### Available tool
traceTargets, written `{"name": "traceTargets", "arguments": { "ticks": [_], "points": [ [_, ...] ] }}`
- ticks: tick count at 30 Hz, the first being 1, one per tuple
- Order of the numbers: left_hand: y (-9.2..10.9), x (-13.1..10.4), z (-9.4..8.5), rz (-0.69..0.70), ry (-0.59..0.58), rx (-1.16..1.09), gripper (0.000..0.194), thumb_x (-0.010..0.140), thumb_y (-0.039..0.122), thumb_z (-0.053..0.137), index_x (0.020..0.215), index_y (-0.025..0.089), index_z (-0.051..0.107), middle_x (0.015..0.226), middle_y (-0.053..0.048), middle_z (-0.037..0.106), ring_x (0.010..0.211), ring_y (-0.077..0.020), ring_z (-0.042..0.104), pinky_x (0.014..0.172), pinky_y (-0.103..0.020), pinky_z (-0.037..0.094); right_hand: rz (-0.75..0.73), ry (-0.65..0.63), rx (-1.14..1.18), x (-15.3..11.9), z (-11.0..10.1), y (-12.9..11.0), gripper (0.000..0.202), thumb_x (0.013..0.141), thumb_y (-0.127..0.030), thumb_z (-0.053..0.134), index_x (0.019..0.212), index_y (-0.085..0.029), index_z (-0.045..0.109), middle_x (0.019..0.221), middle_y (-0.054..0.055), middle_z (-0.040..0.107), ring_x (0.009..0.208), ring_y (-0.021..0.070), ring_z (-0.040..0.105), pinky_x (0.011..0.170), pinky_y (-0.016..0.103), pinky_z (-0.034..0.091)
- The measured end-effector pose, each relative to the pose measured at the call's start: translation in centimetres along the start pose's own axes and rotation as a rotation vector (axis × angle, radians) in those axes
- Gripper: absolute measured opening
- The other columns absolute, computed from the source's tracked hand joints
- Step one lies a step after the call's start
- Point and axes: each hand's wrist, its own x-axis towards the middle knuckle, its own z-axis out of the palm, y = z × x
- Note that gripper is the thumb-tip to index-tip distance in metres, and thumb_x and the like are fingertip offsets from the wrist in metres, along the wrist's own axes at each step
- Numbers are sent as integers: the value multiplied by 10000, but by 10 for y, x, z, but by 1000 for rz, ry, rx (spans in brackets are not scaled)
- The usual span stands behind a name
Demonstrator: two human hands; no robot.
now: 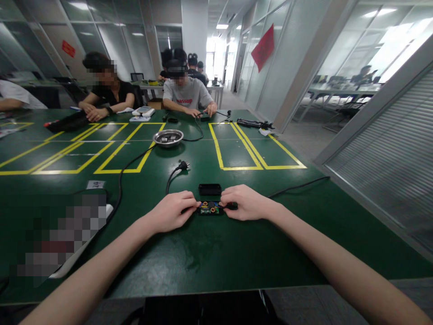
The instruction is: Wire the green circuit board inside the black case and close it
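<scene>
On the green table between my hands lies an opened black power adapter, with a circuit board [210, 208] showing inside its lower half. Two ring-shaped coils and small coloured parts are visible on it. My left hand [177, 210] is closed, its fingertips pinched at the left end of the board and case; the exact grip is hidden. At the right end, my right hand [245, 203] pinches the black cable end [232, 206] beside the board. Just beyond the board sits the empty black case cover [209, 189], inner side up.
A black plug [183, 166] on a cord lies ahead of my left hand. Farther off stands a metal bowl [168, 138] with small parts. A power cable [301, 186] runs right. Yellow tape [241, 168] marks the table. A person [189, 95] works opposite.
</scene>
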Motion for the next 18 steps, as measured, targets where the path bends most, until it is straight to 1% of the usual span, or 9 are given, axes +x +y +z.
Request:
{"name": "traceTargets", "arguments": {
  "ticks": [4,8,10,11,13,15,16,18],
  "points": [
    [-3,1,3,-31,44,-1,247,1038,215,464,910,187,674,920,-51,659,807,-167,642,734,-261,501,12,32,-23,1,2,5,104,870,-142,631,793,-192,678,844,44,693,789,185,637,684,272,387],
    [-3,1,3,-15,48,-20,231,1026,197,477,904,189,674,913,-43,655,793,-159,642,729,-252,502,-7,37,-42,1,2,5,119,856,-133,622,784,-187,700,832,47,697,785,188,646,693,276,413],
    [-3,1,2,-12,48,-25,219,1014,191,492,900,189,680,913,-42,659,791,-157,648,716,-247,499,6,76,-42,0,5,8,140,833,-122,607,800,-187,726,844,50,701,782,189,644,712,287,440],
    [-3,1,2,-12,53,-29,216,1008,191,499,900,188,686,914,-43,664,791,-158,653,710,-246,498,22,120,-43,0,7,10,162,828,-117,597,827,-187,743,871,56,707,791,194,646,735,299,460],
    [-4,1,4,-4,77,-30,215,998,190,508,912,185,705,914,-51,687,808,-166,667,721,-255,504,74,245,-47,1,12,17,226,846,-123,585,954,-185,773,988,84,716,878,220,660,823,345,499],
    [-5,1,6,7,117,-16,215,994,199,520,953,186,730,918,-60,727,833,-181,685,761,-284,511,155,367,-49,2,18,25,288,897,-181,603,1139,-181,757,1138,126,694,1028,267,651,929,420,511],
    [-6,2,8,6,144,-5,218,994,207,525,979,187,741,916,-62,747,837,-188,691,781,-302,512,195,400,-40,3,22,28,315,918,-231,626,1208,-178,737,1189,144,675,1092,289,633,967,459,508],
    [-7,3,10,-22,203,20,228,998,226,531,1027,191,755,910,-65,772,836,-198,697,809,-333,515,250,398,16,5,28,33,363,927,-322,683,1258,-178,716,1226,159,657,1144,311,607,1004,510,500]
  ]
}}
